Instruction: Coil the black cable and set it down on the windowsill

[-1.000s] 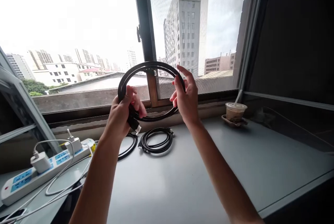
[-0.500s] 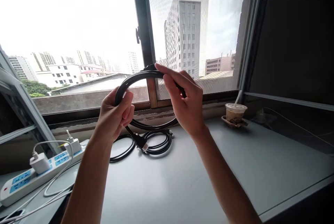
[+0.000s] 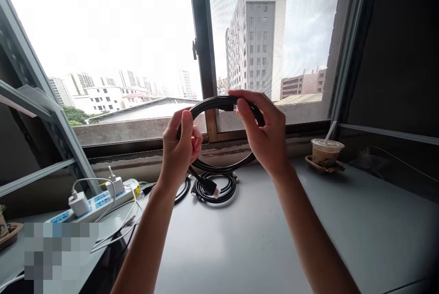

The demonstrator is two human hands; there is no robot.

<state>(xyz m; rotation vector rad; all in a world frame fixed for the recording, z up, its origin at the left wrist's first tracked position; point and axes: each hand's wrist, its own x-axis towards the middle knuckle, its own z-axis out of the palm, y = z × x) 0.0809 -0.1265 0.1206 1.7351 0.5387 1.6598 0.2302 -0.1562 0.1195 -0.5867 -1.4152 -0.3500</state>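
Observation:
A coiled black cable (image 3: 209, 103) is held up as a ring above the table, before the window. My left hand (image 3: 181, 145) grips the ring's left side, thumb pointing up. My right hand (image 3: 264, 129) pinches its upper right part, close to a connector (image 3: 227, 106) lying along the top of the coil. The other connector (image 3: 210, 187), with a pale tip, hangs from below my left hand. Behind it on the table lie a coiled black cable (image 3: 230, 193) and, partly hidden by my left wrist, another coil (image 3: 185, 191).
On the left, a white power strip (image 3: 92, 209) holds two white plugs with trailing white cords. A lidded drink cup (image 3: 326, 152) with a straw stands on a brown holder at the right rear. Metal frames flank the window; a pixelated patch covers the lower left.
The view has turned left, so the scene sits farther right. The ring has rotated or tilted slightly, and the connector on its top now shows more clearly beside my right fingers.

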